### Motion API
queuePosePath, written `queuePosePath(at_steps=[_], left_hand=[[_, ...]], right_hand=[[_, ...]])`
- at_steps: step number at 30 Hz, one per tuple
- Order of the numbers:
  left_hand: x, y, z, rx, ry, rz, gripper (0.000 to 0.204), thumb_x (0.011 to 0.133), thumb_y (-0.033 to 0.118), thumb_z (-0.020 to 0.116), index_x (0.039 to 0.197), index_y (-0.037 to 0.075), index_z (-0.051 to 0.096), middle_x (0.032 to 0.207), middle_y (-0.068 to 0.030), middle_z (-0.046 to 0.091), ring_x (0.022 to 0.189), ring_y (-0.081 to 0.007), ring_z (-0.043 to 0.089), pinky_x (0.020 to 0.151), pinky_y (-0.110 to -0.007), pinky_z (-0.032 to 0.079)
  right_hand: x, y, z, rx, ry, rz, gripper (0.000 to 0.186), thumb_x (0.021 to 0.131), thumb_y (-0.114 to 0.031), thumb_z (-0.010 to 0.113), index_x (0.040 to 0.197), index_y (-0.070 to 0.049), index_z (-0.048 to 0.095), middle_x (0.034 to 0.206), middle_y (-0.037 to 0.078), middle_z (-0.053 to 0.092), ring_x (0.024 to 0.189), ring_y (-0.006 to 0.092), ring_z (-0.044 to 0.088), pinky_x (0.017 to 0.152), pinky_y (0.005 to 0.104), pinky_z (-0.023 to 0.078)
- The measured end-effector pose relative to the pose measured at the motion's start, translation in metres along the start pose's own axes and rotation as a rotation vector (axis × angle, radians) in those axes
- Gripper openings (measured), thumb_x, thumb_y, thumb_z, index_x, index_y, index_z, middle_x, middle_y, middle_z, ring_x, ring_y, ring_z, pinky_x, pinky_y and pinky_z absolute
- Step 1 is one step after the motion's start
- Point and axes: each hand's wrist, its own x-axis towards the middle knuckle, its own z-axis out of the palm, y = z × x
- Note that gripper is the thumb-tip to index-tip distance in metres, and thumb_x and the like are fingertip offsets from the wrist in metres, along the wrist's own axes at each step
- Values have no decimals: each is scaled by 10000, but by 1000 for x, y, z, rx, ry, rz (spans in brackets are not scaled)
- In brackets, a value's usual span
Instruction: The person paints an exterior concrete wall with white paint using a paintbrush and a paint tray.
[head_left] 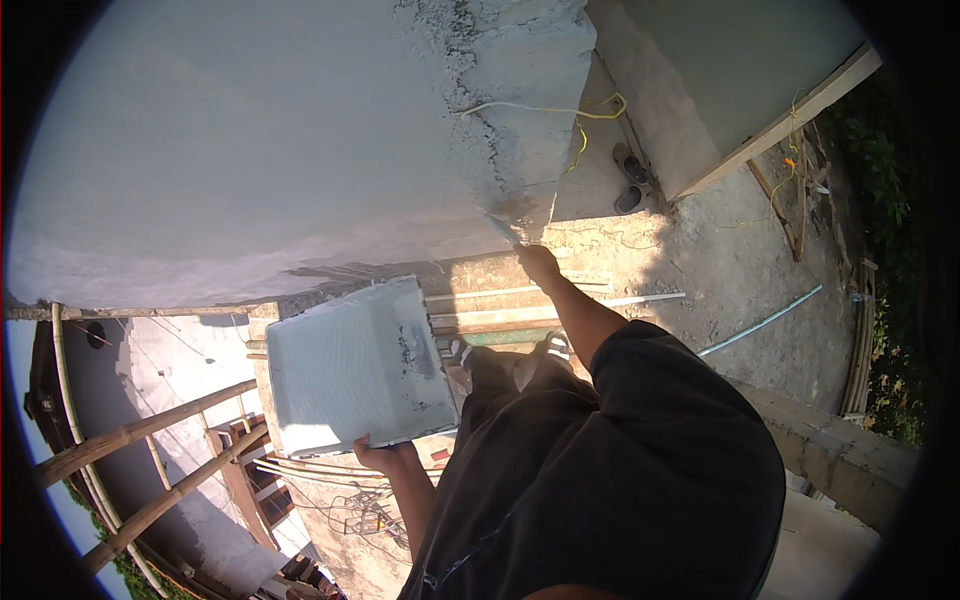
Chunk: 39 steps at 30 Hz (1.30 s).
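My left hand [378,456] grips the near edge of a large shallow paint tray [330,370], its thumb over the rim. The tray's ribbed floor is coated pale blue-white, with dark bare specks on its right side. Stretched forward, my right hand [538,262] is closed around a small flat-ended hand tool [503,230]. The tool's pale end is at the pale grey wall [250,150], near the foot of a rough, pitted strip [470,90]. Whether it is a brush or a blade I cannot make out.
Below my feet lie wooden boards [500,318] and poles. A yellow-white cord [580,114] hangs from the wall, near a pair of dark slippers [630,180]. Bamboo poles [150,430] cross at left over a drop. A blue pipe [760,320] rests on concrete at right.
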Motion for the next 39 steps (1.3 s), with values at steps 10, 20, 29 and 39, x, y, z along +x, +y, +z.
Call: queuePosePath(at_steps=[10,20,29,39], left_hand=[[4,4,-2,29,-86,-5,709,628,254,500,1295,27,420,1272,-160,462,1186,-373,439,1002,-532,358],[3,6,3,49,-78,7,652,633,230,497,1242,0,470,1223,-166,505,1152,-375,476,998,-529,386],[7,7,-9,78,-84,9,642,665,264,493,1264,34,460,1238,-151,490,1166,-350,468,983,-513,388],[8,6,-3,34,-77,-5,651,634,227,503,1246,8,473,1227,-160,507,1144,-369,484,981,-525,401]], right_hand=[[0,1,4,-100,-59,139,572,854,-528,477,965,-7,684,1016,218,657,1007,359,616,879,434,465],[9,1,11,-200,-30,51,584,841,-521,490,1007,10,667,1030,221,654,1006,362,617,878,428,473],[5,-8,1,-287,41,43,565,875,-490,475,969,38,655,980,243,649,955,374,623,832,431,478],[9,3,-15,-252,117,41,518,855,-495,517,958,-8,661,990,214,655,959,362,624,840,440,484]])
